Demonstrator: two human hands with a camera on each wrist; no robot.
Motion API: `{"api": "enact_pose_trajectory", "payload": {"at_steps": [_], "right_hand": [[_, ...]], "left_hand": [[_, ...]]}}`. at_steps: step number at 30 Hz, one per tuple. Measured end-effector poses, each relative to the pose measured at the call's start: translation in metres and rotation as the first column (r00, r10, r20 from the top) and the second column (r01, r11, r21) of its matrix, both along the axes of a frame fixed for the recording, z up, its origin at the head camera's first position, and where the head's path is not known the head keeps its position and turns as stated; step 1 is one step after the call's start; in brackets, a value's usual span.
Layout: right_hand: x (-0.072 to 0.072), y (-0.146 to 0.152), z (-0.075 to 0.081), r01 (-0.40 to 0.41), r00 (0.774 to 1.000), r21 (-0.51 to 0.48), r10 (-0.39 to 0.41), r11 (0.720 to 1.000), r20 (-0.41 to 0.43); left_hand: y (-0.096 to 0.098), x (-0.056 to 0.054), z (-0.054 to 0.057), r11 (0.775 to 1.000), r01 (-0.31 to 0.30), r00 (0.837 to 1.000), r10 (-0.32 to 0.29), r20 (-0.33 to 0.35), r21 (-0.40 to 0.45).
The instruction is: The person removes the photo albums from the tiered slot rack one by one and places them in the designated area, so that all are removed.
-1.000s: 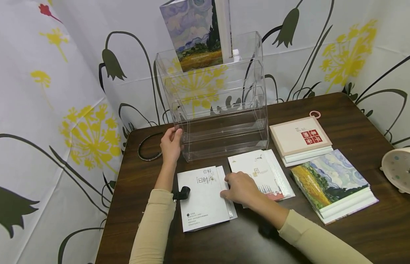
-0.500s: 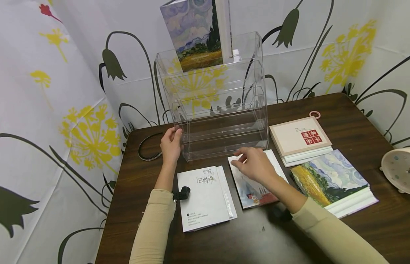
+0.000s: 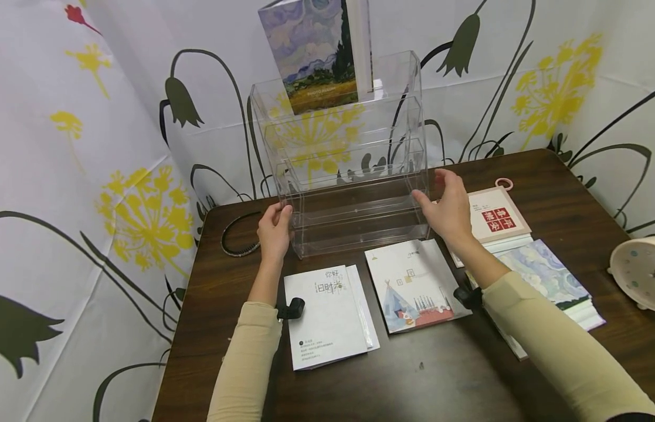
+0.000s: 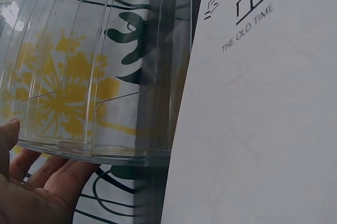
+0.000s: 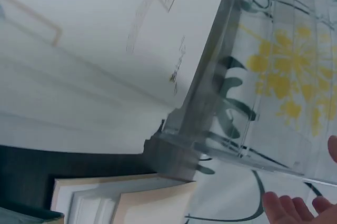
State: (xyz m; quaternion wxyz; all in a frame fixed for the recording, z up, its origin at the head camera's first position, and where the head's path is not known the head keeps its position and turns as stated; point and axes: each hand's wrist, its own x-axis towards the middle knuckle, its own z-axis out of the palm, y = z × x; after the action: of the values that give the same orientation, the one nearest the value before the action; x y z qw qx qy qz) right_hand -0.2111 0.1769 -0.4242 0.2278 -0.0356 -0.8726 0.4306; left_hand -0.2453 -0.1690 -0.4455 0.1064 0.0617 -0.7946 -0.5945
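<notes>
A clear acrylic tiered display rack (image 3: 353, 199) stands on the table against the curtain. My left hand (image 3: 274, 230) grips its left side panel, thumb at the front and fingers behind the outer face, as the left wrist view shows. At the rack's right side my right hand (image 3: 450, 208) spreads thumb and fingers around the edge, with a gap showing between fingers and panel in the right wrist view. Nearest in front of the rack lie a white booklet (image 3: 324, 316) with black lettering and a white booklet with a tent drawing (image 3: 411, 287).
On the rack's top tier leans a photo album (image 3: 319, 58) with a painted landscape. A beige album (image 3: 496, 220) with red characters and a landscape album (image 3: 543, 269) lie to the right. A round clock (image 3: 641, 272) stands at the far right, a dark headband (image 3: 234, 253) at left.
My right hand has left the tent booklet, whose pieces it squared together, and moved up and right to the rack's right side. My left hand keeps its grip on the rack.
</notes>
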Motion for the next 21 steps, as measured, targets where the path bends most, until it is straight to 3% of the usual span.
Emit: {"api": "enact_pose_trajectory", "payload": {"at_steps": [4, 9, 14, 21], "right_hand": [[-0.01, 0.006, -0.003, -0.075, 0.988, -0.026, 0.077, 0.997, 0.131], [-0.019, 0.011, -0.006, -0.173, 0.943, -0.065, 0.184, 0.983, 0.278], [-0.026, 0.013, -0.005, -0.237, 0.896, -0.087, 0.252, 0.968, 0.367], [-0.031, 0.012, 0.0, -0.263, 0.845, -0.151, 0.303, 0.953, 0.441]], "left_hand": [[0.0, 0.0, 0.0, 1.0, 0.0, 1.0, 0.0, -0.006, -0.001], [0.001, 0.001, -0.001, 1.0, 0.004, 1.0, -0.004, -0.017, 0.006], [0.001, 0.0, -0.003, 1.0, 0.002, 1.0, -0.002, -0.02, 0.004], [0.0, -0.001, -0.002, 1.0, 0.01, 1.0, -0.01, 0.015, 0.023]]}}
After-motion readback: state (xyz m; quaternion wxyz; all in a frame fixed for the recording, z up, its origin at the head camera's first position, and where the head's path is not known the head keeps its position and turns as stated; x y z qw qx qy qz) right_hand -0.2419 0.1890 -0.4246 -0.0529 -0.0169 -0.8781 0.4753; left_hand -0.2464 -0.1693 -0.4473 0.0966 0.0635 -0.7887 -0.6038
